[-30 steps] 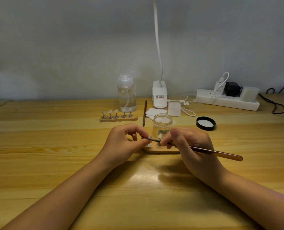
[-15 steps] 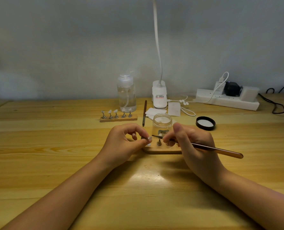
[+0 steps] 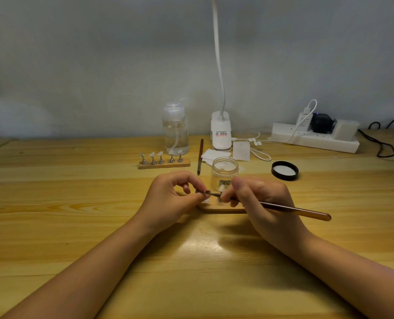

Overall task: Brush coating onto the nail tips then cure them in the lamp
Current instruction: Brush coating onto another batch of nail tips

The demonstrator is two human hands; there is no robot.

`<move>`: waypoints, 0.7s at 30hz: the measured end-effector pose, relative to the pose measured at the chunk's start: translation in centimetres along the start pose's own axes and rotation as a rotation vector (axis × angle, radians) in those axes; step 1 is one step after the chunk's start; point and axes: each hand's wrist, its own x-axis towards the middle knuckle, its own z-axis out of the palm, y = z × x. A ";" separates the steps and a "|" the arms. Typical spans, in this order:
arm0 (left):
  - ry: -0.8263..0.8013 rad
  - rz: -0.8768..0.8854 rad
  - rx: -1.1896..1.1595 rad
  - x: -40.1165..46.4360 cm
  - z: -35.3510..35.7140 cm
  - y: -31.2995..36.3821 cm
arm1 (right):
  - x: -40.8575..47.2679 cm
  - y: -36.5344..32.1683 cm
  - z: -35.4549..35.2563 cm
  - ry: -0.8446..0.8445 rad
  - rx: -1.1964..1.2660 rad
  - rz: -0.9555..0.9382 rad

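In the head view, the left hand [image 3: 170,199] pinches a single nail-tip stand [image 3: 203,193] between thumb and forefinger, just above the left end of a small wooden base [image 3: 216,208] on the table [image 3: 76,215]. The right hand [image 3: 262,203] grips a nail brush [image 3: 290,209] pencil-fashion. The brush's long axis runs almost level, from the amber handle end well out to the right to the bristle end at the left, where it meets the pinched stand. So the work sits between the two hands, nearer the left fingertips, and the stroke I judge to be coming runs along that left-right line.

An open glass jar [image 3: 224,172] stands just behind the hands, its black lid [image 3: 285,170] lying apart to the right. A second wooden rack with five nail tips [image 3: 164,161] waits further back on the left, beside a clear pump bottle [image 3: 175,134] and a spare brush [image 3: 200,155]. The white clip-on lamp [image 3: 221,132] stands behind the jar, its neck running out of the top of the frame, so its head is cut off.

The nail tip itself is too small and too covered by fingers to make out, as is whether the bristles touch it. The right hand hides the rest of the near base.
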 end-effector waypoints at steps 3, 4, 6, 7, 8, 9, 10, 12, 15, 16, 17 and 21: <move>-0.007 -0.009 -0.022 0.0 0.0 0.0 | 0.0 -0.2 0.1 -0.059 -0.016 -0.050; -0.009 -0.009 -0.028 0.0 0.0 0.0 | 0.1 -0.2 0.2 -0.054 -0.010 -0.059; -0.013 -0.006 -0.028 0.0 0.0 0.1 | 0.3 -0.2 0.2 -0.012 0.012 -0.047; -0.014 -0.009 -0.028 0.1 0.0 0.2 | 0.3 -0.2 0.1 0.014 0.025 -0.035; -0.011 -0.015 -0.030 0.1 0.1 0.2 | 0.3 -0.2 0.0 0.036 0.031 -0.023; -0.006 -0.023 -0.036 0.2 0.1 0.2 | 0.2 -0.2 -0.1 0.050 0.027 -0.012; 0.000 -0.032 -0.040 0.2 0.1 0.1 | 0.1 -0.3 -0.2 0.060 0.016 -0.002; 0.000 -0.042 -0.044 0.2 0.1 0.1 | 0.1 -0.3 -0.2 0.066 0.000 0.001; -0.016 -0.041 -0.049 0.0 0.1 0.1 | 0.2 -0.4 -0.1 0.044 -0.011 -0.012; -0.019 -0.040 -0.050 0.0 0.1 0.1 | 0.3 -0.3 0.0 0.032 -0.017 -0.019; -0.021 -0.041 -0.050 0.0 0.1 0.1 | 0.4 -0.3 0.0 0.021 -0.026 -0.027; -0.026 -0.039 -0.043 0.0 0.1 0.2 | 0.4 -0.2 0.1 -0.001 -0.013 -0.026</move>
